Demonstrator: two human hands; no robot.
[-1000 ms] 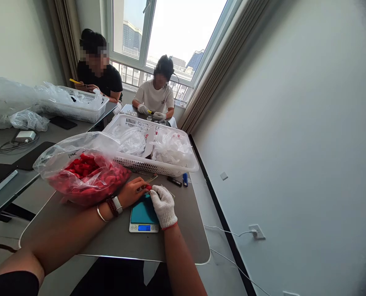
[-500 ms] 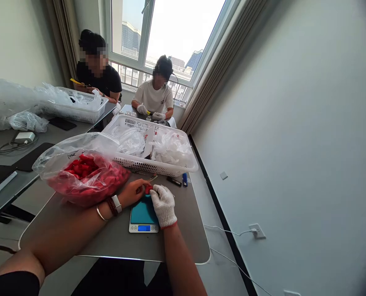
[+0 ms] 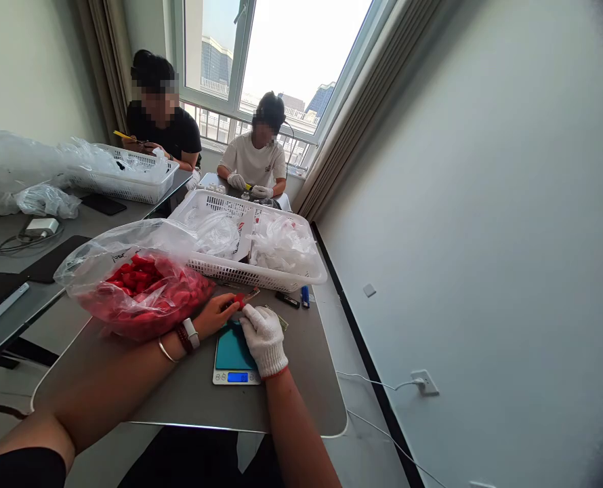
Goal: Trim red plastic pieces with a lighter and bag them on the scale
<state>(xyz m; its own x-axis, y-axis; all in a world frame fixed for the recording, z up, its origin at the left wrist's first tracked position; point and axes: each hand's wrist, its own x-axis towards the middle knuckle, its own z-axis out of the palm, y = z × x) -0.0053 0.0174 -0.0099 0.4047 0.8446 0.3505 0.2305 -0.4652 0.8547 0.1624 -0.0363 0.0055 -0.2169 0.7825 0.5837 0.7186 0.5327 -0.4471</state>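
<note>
My bare left hand (image 3: 218,317) pinches a small red piece (image 3: 238,299) of a kind too small to make out. My right hand (image 3: 263,339), in a white knitted glove, has its fingers curled and its fingertips at the lower edge of that piece. Under both hands lies a flat digital scale (image 3: 230,352) with a teal platform and a lit blue display; the right hand covers part of it. To the left stands an open clear plastic bag (image 3: 152,291) full of similar red pieces.
Behind the scale is a white basket (image 3: 281,276) with clear plastic bags. A black object (image 3: 287,299) and a blue lighter-like object (image 3: 305,297) lie to the right. Two people sit near the window. Another basket (image 3: 154,190) stands on the left table.
Both hands have shifted slightly away from me and to the left with the red piece, from above the scale's far edge to just beyond it.
</note>
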